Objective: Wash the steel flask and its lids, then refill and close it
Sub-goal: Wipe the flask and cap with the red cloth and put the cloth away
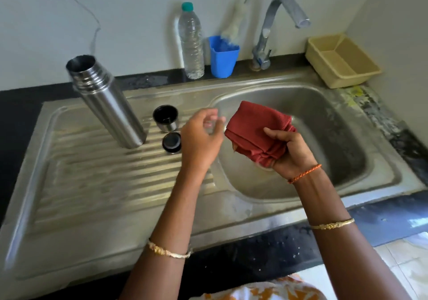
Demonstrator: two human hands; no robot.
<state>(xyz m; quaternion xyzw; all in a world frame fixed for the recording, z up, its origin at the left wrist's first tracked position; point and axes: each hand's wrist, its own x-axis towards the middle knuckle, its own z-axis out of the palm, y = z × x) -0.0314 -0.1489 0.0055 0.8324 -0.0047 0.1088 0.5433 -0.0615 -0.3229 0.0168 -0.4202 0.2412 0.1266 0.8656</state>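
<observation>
Two hands: right hand (290, 148) grips red cloth (252, 128), centre; left hand (201, 137) loose, empty.
Risk: flask (106, 102) uncapped, centre-left; a stray knock topples it.

The scene is viewed through a single wide-angle camera worn on the head, directed forward and steeply down from close above the sink (312, 105) and its drainboard, with both forearms seen entering from the bottom edge and the wall bounding the top.

Open steel flask (105, 101) stands on drainboard (92, 184); two lids (165, 117) beside it.
</observation>
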